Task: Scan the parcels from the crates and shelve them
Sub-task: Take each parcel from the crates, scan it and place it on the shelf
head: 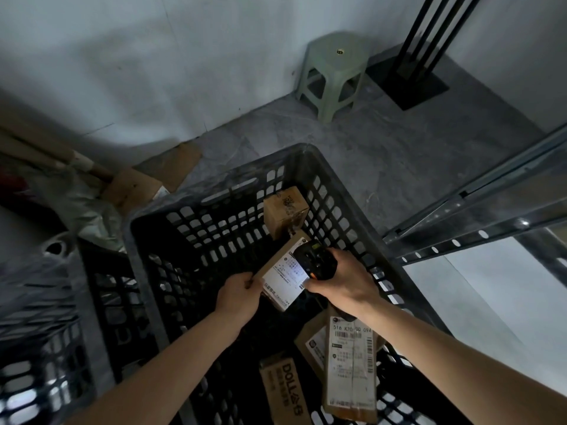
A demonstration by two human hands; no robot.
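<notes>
A small parcel [283,276] is held over the black crate [190,216] at frame centre, pinched at its left edge by the left hand [241,294], fingers curled on the cardboard. The label is kept facing up and tilted toward the scanner [316,262], presumably so the barcode can be read. The scanner is gripped in the right hand [340,282], fingers wrapped round its body, nose aimed down at the label; a bright patch is thrown on the white label (scan light, most likely). The scanner is held just above the parcel; contact cannot be told.

More parcels are left in the crate: a brown box [285,211] stood against the far wall just above the scanner, a long labelled box [351,366] at lower right under the right forearm, and a box printed DOLL [283,389] at the bottom edge. A metal shelf rail [478,216] is seen at the right, close enough that shelving would need only a short reach. A green stool [333,73] sits at upper centre by the wall. Scanning is judged in progress; shelving not yet done.
</notes>
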